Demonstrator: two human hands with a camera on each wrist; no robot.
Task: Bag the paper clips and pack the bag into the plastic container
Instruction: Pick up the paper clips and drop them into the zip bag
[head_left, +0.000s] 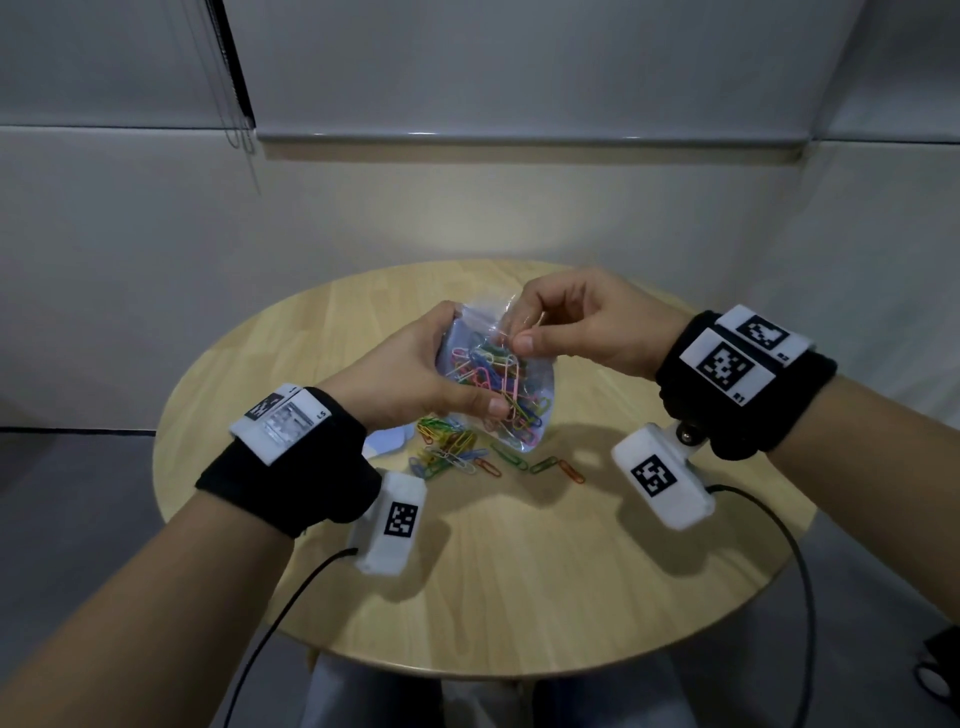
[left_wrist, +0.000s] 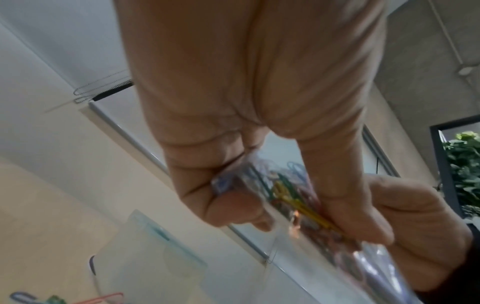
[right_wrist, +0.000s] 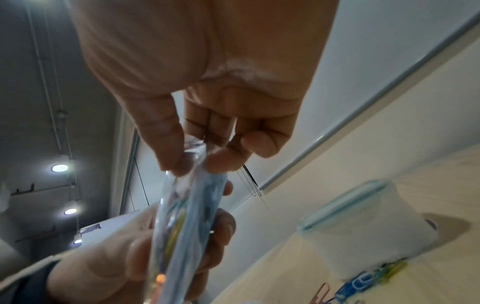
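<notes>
A round, pale wood worktop (head_left: 519, 571) stands before a grey wall with a lowered blind, and above its middle a person holds a clear plastic bag (head_left: 498, 374) partly filled with coloured paper clips; the bag's long axis runs from its mouth, up and away from the person, down to its bottom corner, which hangs just above the worktop and points toward the person; the left hand (head_left: 410, 374) has its grip closed round the bag's left side, fingers behind the plastic and thumb across the front near the lower edge; the right hand (head_left: 571, 322) pinches the bag's upper edge between thumb and forefinger, its other fingers curled, as the right wrist view shows close up; a translucent plastic container (right_wrist: 363, 222) with a pale blue-green rim stands on the worktop beyond the hands, mostly hidden behind the left hand in the head view, and whether it is lidded cannot be told; below the bag a loose heap of paper clips (head_left: 452, 447) in green, blue, yellow, pink and orange lies on the worktop, with a few strays (head_left: 561, 467) scattered to its right.
</notes>
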